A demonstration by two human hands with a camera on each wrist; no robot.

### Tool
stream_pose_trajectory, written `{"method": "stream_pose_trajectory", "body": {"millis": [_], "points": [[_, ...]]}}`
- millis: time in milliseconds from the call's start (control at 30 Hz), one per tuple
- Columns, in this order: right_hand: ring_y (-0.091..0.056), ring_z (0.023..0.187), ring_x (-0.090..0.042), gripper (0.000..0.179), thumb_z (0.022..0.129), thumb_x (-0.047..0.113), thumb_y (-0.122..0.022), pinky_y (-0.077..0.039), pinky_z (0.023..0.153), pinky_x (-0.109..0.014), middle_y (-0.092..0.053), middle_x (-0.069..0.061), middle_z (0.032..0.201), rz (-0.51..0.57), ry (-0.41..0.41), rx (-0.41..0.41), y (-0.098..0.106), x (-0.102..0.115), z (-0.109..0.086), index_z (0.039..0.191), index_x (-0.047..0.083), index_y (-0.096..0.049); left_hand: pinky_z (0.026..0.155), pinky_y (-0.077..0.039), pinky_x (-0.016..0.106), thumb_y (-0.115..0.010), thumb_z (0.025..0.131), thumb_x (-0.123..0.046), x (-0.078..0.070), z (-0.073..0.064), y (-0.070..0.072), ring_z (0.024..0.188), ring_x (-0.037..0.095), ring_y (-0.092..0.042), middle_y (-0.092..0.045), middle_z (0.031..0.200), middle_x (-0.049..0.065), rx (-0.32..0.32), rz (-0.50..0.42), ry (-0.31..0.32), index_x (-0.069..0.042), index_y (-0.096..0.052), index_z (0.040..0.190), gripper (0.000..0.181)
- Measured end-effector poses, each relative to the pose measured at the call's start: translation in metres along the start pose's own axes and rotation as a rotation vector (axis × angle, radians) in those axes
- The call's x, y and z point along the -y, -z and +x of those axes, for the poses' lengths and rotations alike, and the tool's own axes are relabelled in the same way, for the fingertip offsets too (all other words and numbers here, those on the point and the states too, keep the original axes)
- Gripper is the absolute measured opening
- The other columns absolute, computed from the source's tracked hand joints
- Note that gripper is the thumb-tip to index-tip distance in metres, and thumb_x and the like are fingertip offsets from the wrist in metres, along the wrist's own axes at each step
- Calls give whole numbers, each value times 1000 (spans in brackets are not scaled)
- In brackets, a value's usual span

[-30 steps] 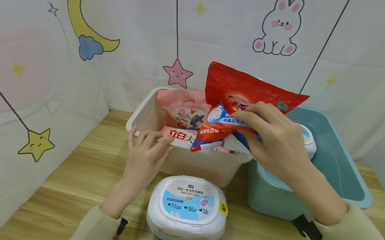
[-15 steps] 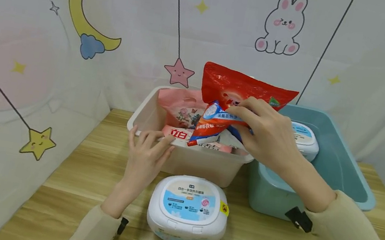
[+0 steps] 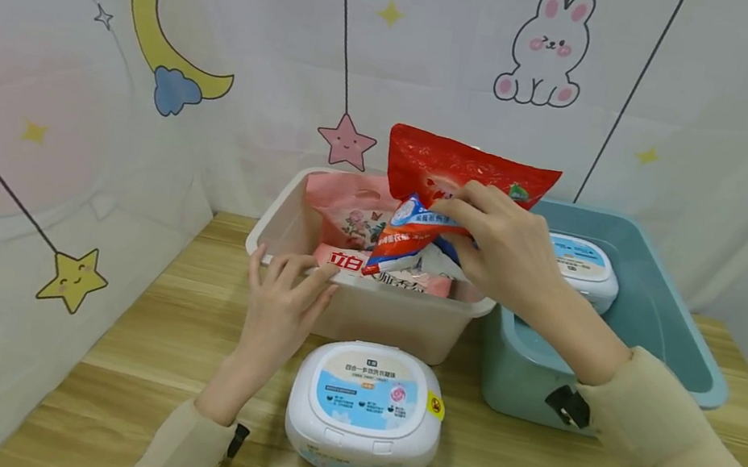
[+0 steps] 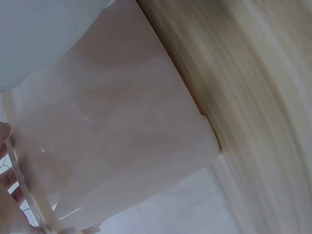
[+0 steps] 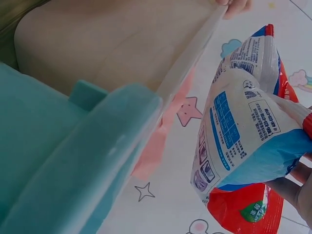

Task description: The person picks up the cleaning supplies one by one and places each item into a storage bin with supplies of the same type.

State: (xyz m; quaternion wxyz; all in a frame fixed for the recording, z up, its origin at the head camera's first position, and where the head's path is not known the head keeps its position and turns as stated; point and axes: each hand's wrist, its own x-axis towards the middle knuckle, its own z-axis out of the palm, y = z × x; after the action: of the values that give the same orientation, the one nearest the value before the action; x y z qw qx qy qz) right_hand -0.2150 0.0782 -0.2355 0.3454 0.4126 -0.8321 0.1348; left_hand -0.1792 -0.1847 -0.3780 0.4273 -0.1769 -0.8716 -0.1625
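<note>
My right hand (image 3: 501, 241) pinches a red and blue bag of laundry powder (image 3: 473, 163) by its crumpled middle, over the cream plastic bin (image 3: 396, 323). The right wrist view shows the bag's white printed back (image 5: 234, 126). My left hand (image 3: 282, 301) holds the bin's near rim toward its left end, fingers over the edge; part of that hand (image 4: 12, 209) shows at the edge of the left wrist view. Within the bin are a pink bag with a cut-out handle (image 3: 353, 202) and a pink and white pack (image 3: 341, 258) lying at the front, partly hidden.
A teal bin (image 3: 540, 390) stands against the cream bin's right side, with a white lidded tub (image 3: 584, 271) inside. Another white lidded tub (image 3: 364, 411) sits on the wooden table (image 3: 143, 344) in front of the cream bin. A printed curtain (image 3: 282, 23) hangs behind.
My right hand has moved left and slightly up with the bag of laundry powder, uncovering more of the pack in the cream bin and the tub in the teal bin. The left hand stays put.
</note>
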Motion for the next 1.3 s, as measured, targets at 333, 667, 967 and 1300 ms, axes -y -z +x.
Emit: {"method": "stream_pose_trajectory", "body": {"millis": [333, 667, 967, 1300], "points": [[-63, 87, -25, 22, 85, 11, -69, -55, 59, -36, -65, -10, 100, 8, 17, 50, -13, -7, 11, 107, 8, -71, 108, -21, 66, -71, 86, -21, 0, 0, 0, 101, 28, -55, -64, 104, 10, -22, -5, -3, -21, -67, 107, 21], [-63, 90, -25, 26, 83, 10, -69, -54, 57, -33, -66, -10, 104, -14, 14, 132, -26, -8, 17, 109, 10, -71, 109, -21, 66, -70, 87, -21, -1, 1, 1, 102, 29, -55, -65, 104, 11, -12, -10, 5, -21, -67, 106, 19], [-63, 87, -24, 25, 85, 10, -66, -52, 56, -30, -66, -10, 106, -13, 32, 215, -34, -8, 22, 110, 12, -70, 109, -21, 66, -71, 86, -21, -1, -1, 0, 105, 29, -54, -65, 105, 11, 3, 2, 9, -21, -67, 107, 22], [-64, 92, -25, 28, 85, 11, -65, -53, 59, -31, -66, -10, 114, -33, 6, 289, -39, -8, 29, 113, 11, -69, 110, -19, 65, -72, 86, -21, -2, -1, 1, 104, 28, -54, -65, 105, 11, 4, -4, 12, -21, -67, 107, 22]]}}
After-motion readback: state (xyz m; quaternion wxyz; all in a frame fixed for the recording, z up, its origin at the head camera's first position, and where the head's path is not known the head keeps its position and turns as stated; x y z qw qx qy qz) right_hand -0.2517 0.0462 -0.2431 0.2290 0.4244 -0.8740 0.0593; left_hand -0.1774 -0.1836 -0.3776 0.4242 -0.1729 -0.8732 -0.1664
